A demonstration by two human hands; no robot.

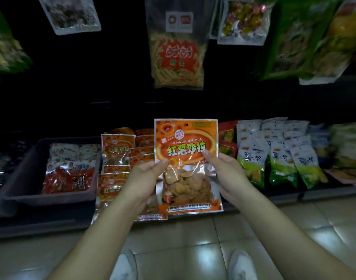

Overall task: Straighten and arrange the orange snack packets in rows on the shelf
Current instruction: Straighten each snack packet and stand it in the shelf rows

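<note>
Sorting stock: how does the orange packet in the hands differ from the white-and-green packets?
The orange packet is held upright, pinched by the left hand and right hand; the white-and-green packets lie overlapped on the shelf. The orange packet has a clear window showing brown snacks; the white-and-green packets fade white to green. Both are sealed pouches.

One held packet [186, 138] (orange), two hands [144, 176] [227, 174]
</note>
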